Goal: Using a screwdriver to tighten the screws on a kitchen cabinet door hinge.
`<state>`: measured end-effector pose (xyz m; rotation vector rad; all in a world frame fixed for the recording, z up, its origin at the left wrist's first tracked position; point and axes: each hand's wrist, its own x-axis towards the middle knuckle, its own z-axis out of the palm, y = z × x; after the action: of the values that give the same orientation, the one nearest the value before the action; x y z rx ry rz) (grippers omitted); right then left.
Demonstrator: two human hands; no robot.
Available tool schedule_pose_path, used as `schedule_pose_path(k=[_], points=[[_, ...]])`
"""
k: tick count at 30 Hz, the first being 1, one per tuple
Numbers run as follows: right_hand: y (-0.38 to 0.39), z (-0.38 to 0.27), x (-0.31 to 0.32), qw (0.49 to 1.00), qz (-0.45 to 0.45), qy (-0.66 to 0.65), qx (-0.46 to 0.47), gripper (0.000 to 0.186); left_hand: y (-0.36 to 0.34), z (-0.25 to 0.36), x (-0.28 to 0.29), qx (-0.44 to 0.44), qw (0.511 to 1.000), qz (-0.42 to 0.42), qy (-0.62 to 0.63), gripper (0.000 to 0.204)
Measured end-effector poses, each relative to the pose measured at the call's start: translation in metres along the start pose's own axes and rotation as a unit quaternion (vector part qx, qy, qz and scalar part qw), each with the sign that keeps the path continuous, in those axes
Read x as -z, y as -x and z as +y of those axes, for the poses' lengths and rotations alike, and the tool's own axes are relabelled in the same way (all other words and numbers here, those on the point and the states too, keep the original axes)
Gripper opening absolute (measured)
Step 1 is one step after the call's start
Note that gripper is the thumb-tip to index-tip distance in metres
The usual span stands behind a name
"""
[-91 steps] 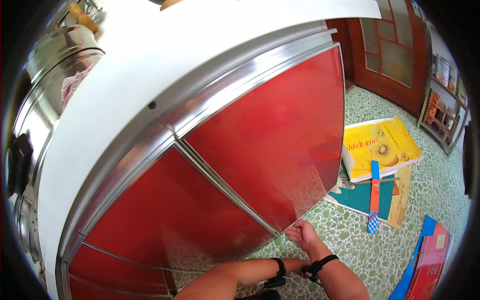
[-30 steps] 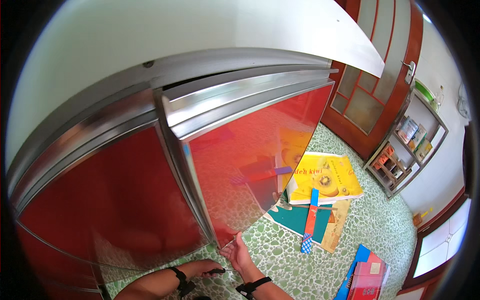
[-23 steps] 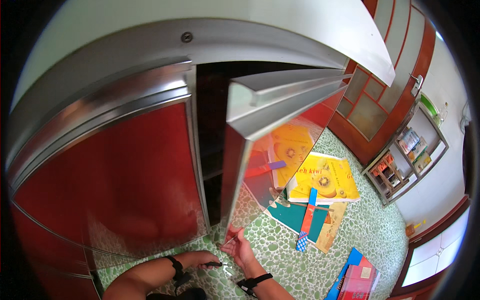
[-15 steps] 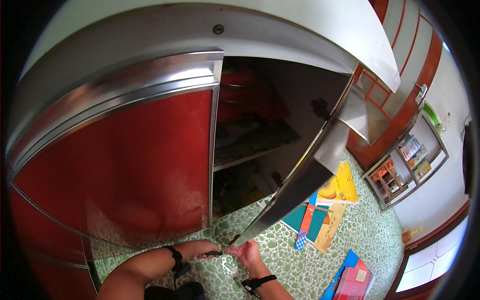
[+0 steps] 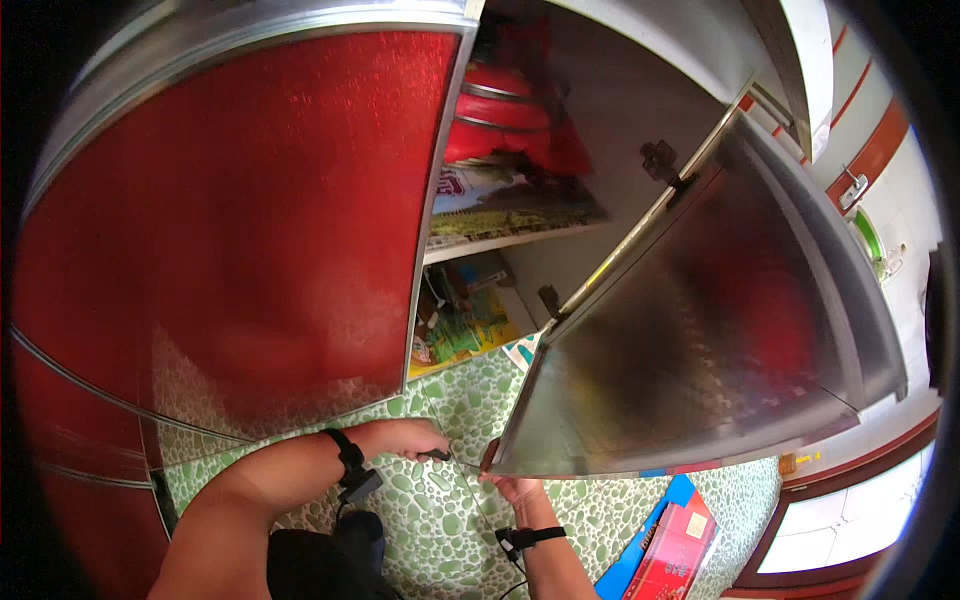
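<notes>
In the head view my left hand (image 5: 414, 438) is closed on a black-handled tool (image 5: 436, 455), its thin shaft pointing at the lower corner of the open cabinet door (image 5: 680, 330). My right hand (image 5: 510, 488) grips that corner from below, fingers partly hidden behind it. The door shows its dull metal inner face, with dark hinges (image 5: 660, 162) along the opening's edge. Inside the cabinet, a shelf (image 5: 490, 240) bears red items and a printed sheet, with more colourful items below. The red neighbouring panel (image 5: 260, 210) is closed.
A red-and-blue cardboard piece (image 5: 668, 540) lies on the green pebble-pattern floor (image 5: 420, 510) at lower right. A white counter top (image 5: 805, 60) overhangs the cabinet. A wooden door with a handle (image 5: 853, 193) and a window-like framed panel (image 5: 830, 510) are at the right.
The cabinet door has swung outward to the right with my right hand on its corner, uncovering the shelves. My left hand has kept hold of the tool. The view has tilted further down.
</notes>
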<state>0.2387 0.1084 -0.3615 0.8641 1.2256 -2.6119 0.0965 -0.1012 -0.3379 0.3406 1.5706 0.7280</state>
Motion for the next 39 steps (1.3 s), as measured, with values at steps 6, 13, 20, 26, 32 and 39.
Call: schedule_pose_path(k=[6, 13, 20, 26, 32, 39], points=[[0.015, -0.015, 0.029, 0.995, -0.042, 0.088, 0.037, 0.038, 0.014, 0.05, 0.013, 0.004, 0.991, 0.038, -0.126, 0.03], [0.011, -0.023, 0.04, 0.998, -0.055, 0.03, 0.021, 0.044, 0.043, 0.104, 0.019, -0.078, 0.983, 0.143, -0.08, 0.03], [0.004, -0.022, 0.036, 0.995, -0.078, -0.045, 0.043, 0.048, 0.034, 0.121, 0.026, -0.226, 0.94, 0.253, 0.02, 0.026], [0.008, -0.03, 0.045, 0.994, -0.086, -0.059, 0.037, 0.047, -0.002, 0.118, 0.029, -0.354, 0.839, 0.409, -0.064, 0.024], [0.011, -0.038, 0.044, 0.992, -0.103, -0.019, 0.07, 0.05, -0.013, 0.146, 0.021, -0.33, 0.824, 0.458, 0.049, 0.033], [0.01, -0.032, 0.044, 0.989, -0.107, -0.087, 0.048, 0.051, -0.028, 0.145, 0.026, -0.287, 0.84, 0.408, 0.212, 0.031]])
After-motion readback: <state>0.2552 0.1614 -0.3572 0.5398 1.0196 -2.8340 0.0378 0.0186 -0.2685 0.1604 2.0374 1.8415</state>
